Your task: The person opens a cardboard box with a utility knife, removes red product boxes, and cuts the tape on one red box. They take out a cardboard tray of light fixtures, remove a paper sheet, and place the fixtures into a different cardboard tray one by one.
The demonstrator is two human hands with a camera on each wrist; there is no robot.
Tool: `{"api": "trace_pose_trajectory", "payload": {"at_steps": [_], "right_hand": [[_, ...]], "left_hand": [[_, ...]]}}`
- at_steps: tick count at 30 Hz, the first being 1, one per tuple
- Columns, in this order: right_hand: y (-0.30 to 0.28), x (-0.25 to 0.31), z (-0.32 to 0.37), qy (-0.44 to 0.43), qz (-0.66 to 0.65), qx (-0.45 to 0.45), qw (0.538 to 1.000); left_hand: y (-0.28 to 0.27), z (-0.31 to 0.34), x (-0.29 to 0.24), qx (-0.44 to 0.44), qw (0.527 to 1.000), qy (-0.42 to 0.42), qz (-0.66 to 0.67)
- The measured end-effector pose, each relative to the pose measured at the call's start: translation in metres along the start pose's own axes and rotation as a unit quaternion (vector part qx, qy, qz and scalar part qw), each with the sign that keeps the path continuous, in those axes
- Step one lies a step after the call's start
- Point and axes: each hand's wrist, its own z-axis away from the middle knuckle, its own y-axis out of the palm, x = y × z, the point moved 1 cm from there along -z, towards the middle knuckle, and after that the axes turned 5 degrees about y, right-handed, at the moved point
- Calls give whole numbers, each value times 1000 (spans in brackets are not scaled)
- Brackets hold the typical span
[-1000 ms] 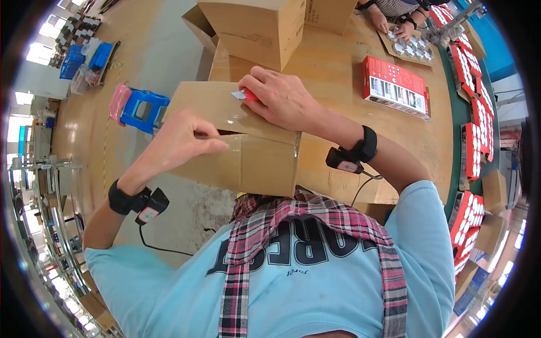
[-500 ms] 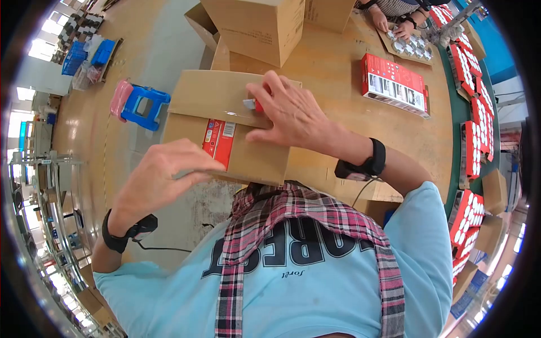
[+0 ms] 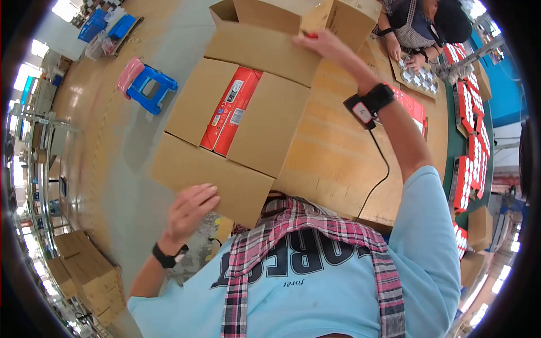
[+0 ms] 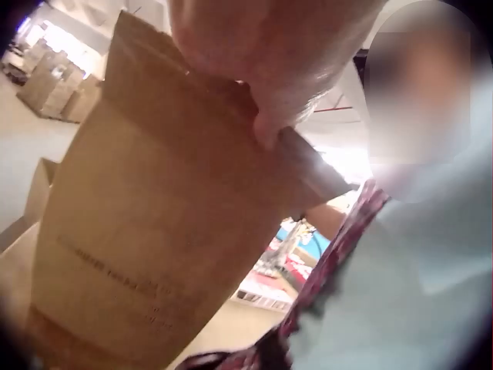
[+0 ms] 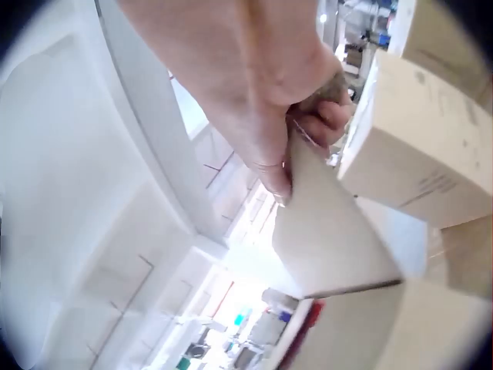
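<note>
A cardboard carton (image 3: 270, 124) lies with its two long flaps folded outward and the two inner flaps flat. Through the gap between the inner flaps shows a red printed box (image 3: 234, 110). My left hand (image 3: 191, 211) grips the edge of the near flap (image 3: 220, 177), thumb on its outer side in the left wrist view. At the far right corner, my right hand (image 3: 329, 48) pinches the far flap (image 3: 259, 48) between thumb and fingers. A small red tool (image 3: 311, 35) is tucked in that same hand, mostly hidden by the fingers.
Other cartons (image 3: 352, 25) stand on the wooden table (image 3: 332, 152) beyond mine. A red retail box (image 3: 414, 107) lies to the right, partly behind my forearm. Another person's hands (image 3: 416, 61) work over a tray of round parts. A blue and pink stool (image 3: 163, 81) stands left.
Both long flaps have swung outward, exposing the red box inside. My left hand moved down toward my body; my right hand moved up and away, keeping the red tool.
</note>
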Motion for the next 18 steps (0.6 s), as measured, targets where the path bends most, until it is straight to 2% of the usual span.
{"api": "trace_pose_trajectory", "payload": {"at_steps": [2, 3, 5, 6, 7, 8, 9, 10, 11, 12, 13, 14, 16, 18], "right_hand": [[21, -21, 17, 143, -45, 109, 983], [33, -27, 25, 161, -53, 122, 978], [49, -34, 34, 200, -65, 143, 967], [43, -29, 35, 114, 13, 31, 993], [35, -18, 35, 22, 90, -76, 993], [26, -1, 36, -76, 161, -179, 968], [16, 35, 43, -101, 159, -179, 966], [12, 72, 55, -126, 154, -183, 963], [22, 90, 62, -243, 153, -155, 945], [33, 105, 70, -353, 150, -126, 915], [47, 119, 83, -388, 184, -58, 901], [63, 130, 96, -420, 216, 7, 881], [97, 125, 103, -487, 259, 78, 830], [104, 117, 104, -492, 247, 120, 826]], "left_hand": [[37, 27, -5, 60, 993, -42, -89], [49, 31, -8, 89, 985, -64, -132], [54, 24, -6, 38, 992, -99, -73], [44, 22, -2, 13, 992, -121, -21], [29, 17, 0, -12, 989, -145, 30], [4, 3, 2, 8, 958, -257, 125], [-22, -14, 5, 26, 907, -361, 216], [-34, -25, 11, -6, 884, -399, 244], [-44, -38, 20, -36, 858, -433, 273], [-53, -63, 24, -2, 920, -351, 174], [-56, -86, 28, 35, 962, -262, 71], [-50, -94, 43, 60, 968, -241, 25], [-19, -96, 76, 114, 972, -193, -66], [-6, -95, 99, 147, 966, -185, -104]]}}
